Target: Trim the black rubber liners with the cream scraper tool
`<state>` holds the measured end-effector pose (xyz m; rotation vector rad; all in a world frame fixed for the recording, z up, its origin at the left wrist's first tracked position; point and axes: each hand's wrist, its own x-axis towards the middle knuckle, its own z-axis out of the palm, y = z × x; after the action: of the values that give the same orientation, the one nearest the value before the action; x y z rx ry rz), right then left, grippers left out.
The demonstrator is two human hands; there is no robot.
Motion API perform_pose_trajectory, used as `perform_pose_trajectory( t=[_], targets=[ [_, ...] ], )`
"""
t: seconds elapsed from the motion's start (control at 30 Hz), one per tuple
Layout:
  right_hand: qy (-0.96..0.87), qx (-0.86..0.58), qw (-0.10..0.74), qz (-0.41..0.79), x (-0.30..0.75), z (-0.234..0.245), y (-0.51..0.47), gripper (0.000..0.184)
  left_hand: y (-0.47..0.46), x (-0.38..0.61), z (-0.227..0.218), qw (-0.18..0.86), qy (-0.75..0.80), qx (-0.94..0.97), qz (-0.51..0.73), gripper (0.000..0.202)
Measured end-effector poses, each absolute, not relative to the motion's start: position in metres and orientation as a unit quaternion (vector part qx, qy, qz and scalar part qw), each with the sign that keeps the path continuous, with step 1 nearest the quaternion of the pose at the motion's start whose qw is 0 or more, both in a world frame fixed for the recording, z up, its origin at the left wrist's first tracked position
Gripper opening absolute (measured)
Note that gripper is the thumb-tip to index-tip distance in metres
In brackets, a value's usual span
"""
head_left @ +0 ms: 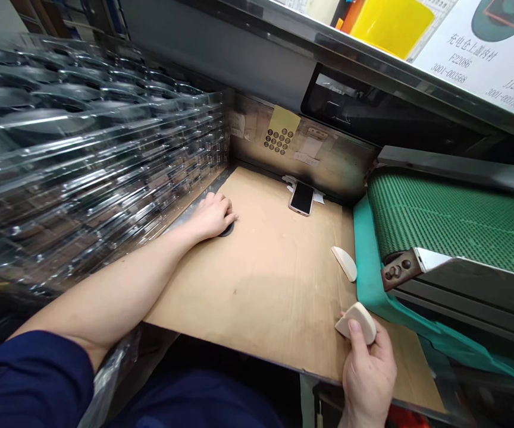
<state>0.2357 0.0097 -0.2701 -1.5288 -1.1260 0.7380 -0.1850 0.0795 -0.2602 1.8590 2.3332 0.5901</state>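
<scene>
Cream wedge (pixel 356 324): half-round, gripped in the right hand over the near right part of the table, rounded edge up and tilted.

Right hand (pixel 368 377): narrow grip holding the wedge, thumb across its face, fingertips behind it, wrist rising from the bottom of the view.

Left hand (pixel 213 215): palm down, fingers together and lightly curled over a dark disc; whether it grips the disc, I cannot tell. The arm reaches forward across the table from a navy sleeve (pixel 29 380).

Dark disc (pixel 226 232): on the table, mostly hidden under the left hand, only its edge showing.

Second wedge (pixel 344 263): lying flat on the table, just beside the teal frame (pixel 370 267) of the belt.

Table (pixel 257 285): tan board top, carrying both hands' work area.

Phone (pixel 302 198): face up on white paper at the far edge.

Trays (pixel 91 148): tall stack of clear plastic, just left of the left hand.

Belt (pixel 444 220): green mesh conveyor, right of the table.
</scene>
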Motion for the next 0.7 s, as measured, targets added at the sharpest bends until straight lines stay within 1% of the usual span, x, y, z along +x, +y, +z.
perform_pose_trajectory(
  t=[0.2,0.53,0.7],
  targets=[
    [-0.465,-0.645,0.519,0.315,0.2370,-0.2708,0.0080,0.052,0.0792,-0.1845,-0.2605,0.046,0.764,0.614,0.191,0.030],
    [-0.466,-0.640,0.523,0.316,0.2351,-0.2697,0.0090,0.051,0.0781,-0.1852,-0.2594,0.049,0.753,0.633,0.175,0.045],
    [-0.463,-0.638,0.526,0.320,0.2336,-0.2680,0.0085,0.051,0.0780,-0.1853,-0.2600,0.048,0.752,0.632,0.179,0.043]
  ],
)
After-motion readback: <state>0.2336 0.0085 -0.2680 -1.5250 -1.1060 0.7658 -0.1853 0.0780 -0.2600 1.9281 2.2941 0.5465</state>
